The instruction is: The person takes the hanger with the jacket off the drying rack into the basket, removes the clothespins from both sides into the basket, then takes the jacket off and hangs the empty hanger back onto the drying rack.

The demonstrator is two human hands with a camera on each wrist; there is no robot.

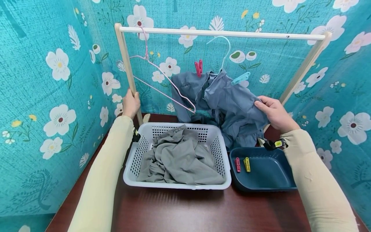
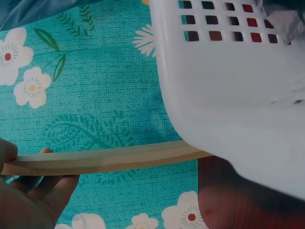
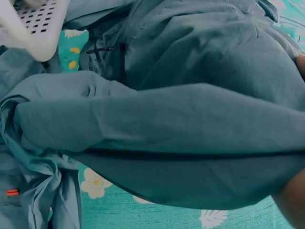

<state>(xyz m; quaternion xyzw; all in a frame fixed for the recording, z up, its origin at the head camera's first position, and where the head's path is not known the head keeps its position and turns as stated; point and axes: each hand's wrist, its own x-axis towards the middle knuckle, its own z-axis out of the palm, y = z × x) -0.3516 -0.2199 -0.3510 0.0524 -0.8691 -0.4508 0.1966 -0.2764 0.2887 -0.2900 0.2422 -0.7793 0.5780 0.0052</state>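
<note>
At the left, my left hand (image 1: pixel 131 103) grips the upright wooden post (image 2: pixel 102 161) of a clothes rack. My right hand (image 1: pixel 275 113) pinches the right side of a blue-grey shirt (image 1: pixel 232 96), thumb on the near face. The shirt is on a light blue hanger (image 1: pixel 229 51), whose hook is close to the rack's rail (image 1: pixel 203 32); whether it bears on the rail I cannot tell. A red clothespin (image 1: pixel 198 68) and a light blue clothespin (image 1: pixel 241 78) are on the shirt's shoulders. Folds of cloth fill most of the right wrist view.
A pink hanger (image 1: pixel 166 75) hangs from the rail's left end. Below stands a white basket (image 1: pixel 177 186) with grey cloth (image 1: pixel 182 158). Beside it, a dark blue tub (image 1: pixel 269 169) holds a pink clothespin (image 1: pixel 237 164) and a yellow clothespin (image 1: pixel 247 164). Flowered curtains surround the table (image 1: pixel 174 212).
</note>
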